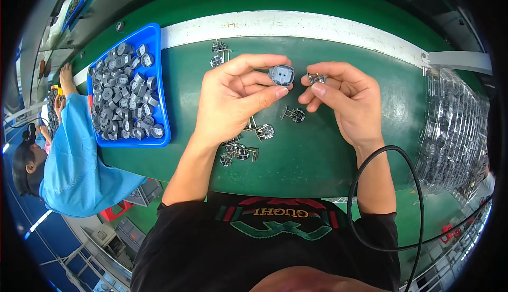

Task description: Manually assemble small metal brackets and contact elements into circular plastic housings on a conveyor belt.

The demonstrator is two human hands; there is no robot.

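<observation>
A round grey plastic housing (281,75) is held above the middle of the green bench (312,157), pinched at its rim between the thumb and fingers of the left hand (233,93). Just to its right, a small circuit board (317,78) is gripped between the thumb and forefinger of the right hand (349,95), whose other fingers are loosely curled. The two parts are held apart; no joining of this pair has been done. More loose boards (265,131) are left on the bench, near and far of the left hand and between the hands, and the blue tray (165,117) on the left is well filled with grey housings (124,88). Whether anything finished is contained in the clear plastic trays (452,138) stacked on the right cannot be told.

The housing's face, marked by two dark holes, is turned up toward the camera, with some side wall shown on its left. Being a short disc, it has no clear long axis. The held board appears to be stretched roughly left to right, but its pins are too hidden by the fingers for their direction to be judged.
</observation>
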